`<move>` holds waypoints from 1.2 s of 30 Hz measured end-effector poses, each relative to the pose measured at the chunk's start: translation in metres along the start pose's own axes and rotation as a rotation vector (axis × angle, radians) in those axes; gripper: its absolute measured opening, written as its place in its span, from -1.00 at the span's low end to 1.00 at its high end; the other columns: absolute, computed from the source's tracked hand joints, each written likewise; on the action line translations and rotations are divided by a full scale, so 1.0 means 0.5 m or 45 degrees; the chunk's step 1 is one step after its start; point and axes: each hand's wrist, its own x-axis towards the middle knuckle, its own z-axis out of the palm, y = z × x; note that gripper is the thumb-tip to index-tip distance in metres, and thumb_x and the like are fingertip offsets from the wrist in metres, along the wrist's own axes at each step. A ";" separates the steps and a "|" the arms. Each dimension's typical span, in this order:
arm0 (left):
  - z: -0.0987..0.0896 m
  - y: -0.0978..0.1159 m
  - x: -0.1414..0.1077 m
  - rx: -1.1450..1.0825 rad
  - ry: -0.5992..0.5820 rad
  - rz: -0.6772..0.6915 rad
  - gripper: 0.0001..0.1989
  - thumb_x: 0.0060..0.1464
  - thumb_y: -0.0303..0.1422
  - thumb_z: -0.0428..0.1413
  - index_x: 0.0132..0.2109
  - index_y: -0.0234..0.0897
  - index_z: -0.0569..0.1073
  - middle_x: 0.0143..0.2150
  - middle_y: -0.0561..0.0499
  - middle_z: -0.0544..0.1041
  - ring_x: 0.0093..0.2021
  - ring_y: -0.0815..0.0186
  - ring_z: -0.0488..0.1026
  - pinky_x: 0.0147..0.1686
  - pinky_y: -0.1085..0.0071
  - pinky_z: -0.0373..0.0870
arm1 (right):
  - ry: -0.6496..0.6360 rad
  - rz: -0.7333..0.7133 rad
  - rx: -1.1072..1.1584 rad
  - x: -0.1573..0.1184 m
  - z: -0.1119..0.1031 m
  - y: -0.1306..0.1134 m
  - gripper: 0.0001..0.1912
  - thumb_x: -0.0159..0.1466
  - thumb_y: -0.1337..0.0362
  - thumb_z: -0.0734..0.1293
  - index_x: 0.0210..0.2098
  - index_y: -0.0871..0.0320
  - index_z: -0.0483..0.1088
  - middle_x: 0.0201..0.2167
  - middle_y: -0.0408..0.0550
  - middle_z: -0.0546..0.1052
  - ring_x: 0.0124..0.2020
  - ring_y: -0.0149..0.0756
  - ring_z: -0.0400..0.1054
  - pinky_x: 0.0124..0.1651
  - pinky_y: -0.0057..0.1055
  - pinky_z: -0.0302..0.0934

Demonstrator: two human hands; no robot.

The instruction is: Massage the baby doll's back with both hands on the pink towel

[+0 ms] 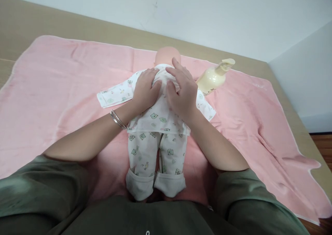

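Observation:
A baby doll (pixel 168 55) lies on a pink blanket (pixel 85 62), its head toward the wall and the back of its smooth head showing. It wears a white printed top (pixel 158 119) and matching trousers (pixel 171 150) with turned-up cuffs. My left hand (pixel 146 90) rests on the left side of the top near the shoulder, fingers stretched out. On the right side of the top, my right hand (pixel 183 91) has its fingers spread, with the index finger and thumb slightly raised. The doll's hands are hidden in the sleeves.
A cream pump bottle (pixel 211 78) lies tilted on the blanket just right of the doll, close to my right hand. The blanket covers most of a wooden table (pixel 77 24), which meets a white wall (pixel 207 17) at the back. The table's right edge drops to a brown floor.

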 end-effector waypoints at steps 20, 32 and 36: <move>0.009 -0.002 0.003 -0.082 0.100 -0.076 -0.48 0.27 -0.27 -0.10 0.27 -0.29 0.45 0.38 -0.19 0.47 0.43 0.04 0.34 0.54 0.07 0.16 | -0.237 0.114 -0.031 0.011 0.032 0.010 -0.43 0.49 0.26 0.10 0.44 0.23 0.19 0.59 0.14 0.04 0.65 0.07 -0.24 0.65 0.26 -0.19; 0.003 0.004 0.003 -0.101 0.073 -0.090 -0.51 0.26 -0.27 -0.09 0.24 -0.26 0.46 0.33 -0.19 0.50 0.40 0.03 0.36 0.53 0.06 0.19 | -0.057 0.076 0.000 0.019 -0.006 0.017 -0.43 0.46 0.31 0.14 0.43 0.22 0.23 0.61 0.06 -0.02 0.66 -0.05 -0.28 0.69 0.05 -0.22; 0.008 -0.001 0.005 -0.080 0.103 -0.076 -0.49 0.25 -0.27 -0.08 0.25 -0.29 0.46 0.34 -0.21 0.50 0.40 0.01 0.37 0.52 0.02 0.18 | -0.277 0.067 -0.021 0.028 0.024 0.028 -0.42 0.42 0.36 0.18 0.41 0.32 0.27 0.53 0.18 0.19 0.61 0.00 -0.04 0.67 0.11 -0.15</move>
